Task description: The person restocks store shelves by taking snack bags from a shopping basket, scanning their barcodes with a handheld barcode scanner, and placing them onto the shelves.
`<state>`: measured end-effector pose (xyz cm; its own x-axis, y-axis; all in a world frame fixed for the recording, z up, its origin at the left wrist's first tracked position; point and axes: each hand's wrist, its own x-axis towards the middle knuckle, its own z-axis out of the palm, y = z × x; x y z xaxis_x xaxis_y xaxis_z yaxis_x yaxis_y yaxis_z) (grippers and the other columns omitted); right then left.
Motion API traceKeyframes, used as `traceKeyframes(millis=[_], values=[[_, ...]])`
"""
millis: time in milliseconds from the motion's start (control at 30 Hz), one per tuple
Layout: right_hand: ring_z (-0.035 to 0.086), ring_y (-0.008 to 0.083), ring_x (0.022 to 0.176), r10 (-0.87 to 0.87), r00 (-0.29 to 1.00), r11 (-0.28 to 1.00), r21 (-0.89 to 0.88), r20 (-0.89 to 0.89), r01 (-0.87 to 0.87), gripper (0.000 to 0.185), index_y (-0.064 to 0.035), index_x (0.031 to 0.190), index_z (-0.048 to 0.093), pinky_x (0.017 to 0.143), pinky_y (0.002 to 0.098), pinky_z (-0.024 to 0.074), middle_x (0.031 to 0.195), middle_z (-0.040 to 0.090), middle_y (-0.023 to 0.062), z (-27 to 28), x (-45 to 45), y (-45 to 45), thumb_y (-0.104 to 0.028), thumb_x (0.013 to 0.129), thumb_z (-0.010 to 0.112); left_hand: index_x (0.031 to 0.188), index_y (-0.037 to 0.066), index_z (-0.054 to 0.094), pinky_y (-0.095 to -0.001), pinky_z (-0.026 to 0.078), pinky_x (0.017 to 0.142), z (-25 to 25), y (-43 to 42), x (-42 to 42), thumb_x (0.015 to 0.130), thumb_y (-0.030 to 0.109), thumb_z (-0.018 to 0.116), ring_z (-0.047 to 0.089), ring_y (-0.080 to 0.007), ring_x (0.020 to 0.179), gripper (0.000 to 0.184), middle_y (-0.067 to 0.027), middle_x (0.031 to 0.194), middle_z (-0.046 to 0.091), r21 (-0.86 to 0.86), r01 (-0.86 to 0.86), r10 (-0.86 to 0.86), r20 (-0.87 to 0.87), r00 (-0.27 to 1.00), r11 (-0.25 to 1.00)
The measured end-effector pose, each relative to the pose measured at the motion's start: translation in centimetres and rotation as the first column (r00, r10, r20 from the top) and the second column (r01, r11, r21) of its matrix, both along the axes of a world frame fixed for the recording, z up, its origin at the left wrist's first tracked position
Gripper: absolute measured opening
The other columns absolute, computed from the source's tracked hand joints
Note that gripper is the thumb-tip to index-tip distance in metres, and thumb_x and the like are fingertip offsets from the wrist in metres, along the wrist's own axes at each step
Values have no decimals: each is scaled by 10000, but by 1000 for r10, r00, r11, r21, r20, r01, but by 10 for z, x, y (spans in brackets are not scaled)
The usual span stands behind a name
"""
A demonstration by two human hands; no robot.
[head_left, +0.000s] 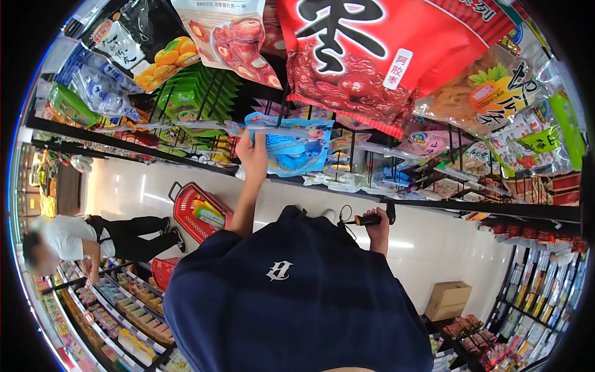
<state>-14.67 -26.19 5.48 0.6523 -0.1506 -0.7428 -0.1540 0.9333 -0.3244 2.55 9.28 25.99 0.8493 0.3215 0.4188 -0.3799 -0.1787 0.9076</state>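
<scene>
My left hand (252, 156) is raised to the hanging snack display, its fingers closed on the left edge of a blue snack bag (294, 149). The bag hangs among other packets, over a rack peg. Lower down at my right side, my right hand (377, 230) is wrapped round a black handheld device (367, 219) with an orange part and a thin looped cord. What kind of device it is, I cannot make out. A large red bag of dates (372, 68) hangs close above the blue bag.
Green packets (197, 93) and a dried-fruit bag (477, 93) hang on the same rack. Behind me on the floor stand a red shopping basket (197, 211) holding packets and a cardboard box (447, 300). Another person (68, 239) leans over the shelves at left.
</scene>
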Motion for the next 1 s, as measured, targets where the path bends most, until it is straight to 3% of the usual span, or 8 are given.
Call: traceKeyframes(millis=[400,600,767,800,833,867,967,1000], values=[[495,232,683,20,996,990,137,-87,-8,124,-52,755,479,763,406,446,679,477,55,-13,-7,-26,-67,841,567,972,-12,619,-220,362,614,7,-18,0,971,96,538,444,-35,722,135,54,785,536,-130,-115,115,-3,993,985],[543,249,728,71,995,991,122,-72,-62,83,-70,801,511,775,417,479,746,530,67,-44,-16,-46,-94,835,583,977,-22,626,-227,386,623,7,-25,36,965,204,592,464,-47,726,229,23,802,583,67,-178,178,3,984,982],[415,214,666,106,992,990,88,73,-112,189,-104,724,399,721,386,419,674,402,44,-69,-17,-63,-158,841,538,1025,-43,630,-257,416,636,-2,-32,81,942,200,596,495,-83,722,259,-33,823,630,244,-227,196,144,970,943],[452,215,678,103,982,981,145,159,-126,171,-101,747,425,729,389,440,692,445,47,-84,-22,-72,-144,842,559,1026,-44,628,-273,426,648,-11,-31,95,928,173,591,503,-101,719,241,-48,819,632,126,-203,177,188,966,971],[475,215,688,65,996,993,97,55,-71,155,-99,764,440,736,392,453,706,471,49,-74,-24,-70,-133,842,570,1027,-45,626,-288,436,659,-23,-28,103,914,147,587,511,-120,716,226,-63,814,634,3,-171,166,229,959,985],[498,215,699,26,999,999,38,-47,-24,141,-98,781,456,742,394,466,719,497,51,-59,-22,-70,-123,841,581,1032,-49,626,-312,454,706,-34,-16,102,903,112,570,544,-160,734,213,-96,811,628,123,-226,218,76,973,966],[545,226,717,4,998,1000,8,-60,-3,116,-84,756,510,775,410,479,704,537,59,-51,-31,-74,-98,834,595,1006,-55,626,-331,462,738,-50,-19,86,901,90,571,570,-188,753,188,-127,814,626,-11,-208,208,68,976,978],[545,226,717,-2,998,1000,2,-55,2,116,-84,756,510,775,410,479,704,537,59,-52,-34,-77,-98,834,595,1007,-54,623,-335,465,748,-45,-23,65,896,76,578,579,-191,786,177,-132,845,631,78,-229,228,23,973,970]])
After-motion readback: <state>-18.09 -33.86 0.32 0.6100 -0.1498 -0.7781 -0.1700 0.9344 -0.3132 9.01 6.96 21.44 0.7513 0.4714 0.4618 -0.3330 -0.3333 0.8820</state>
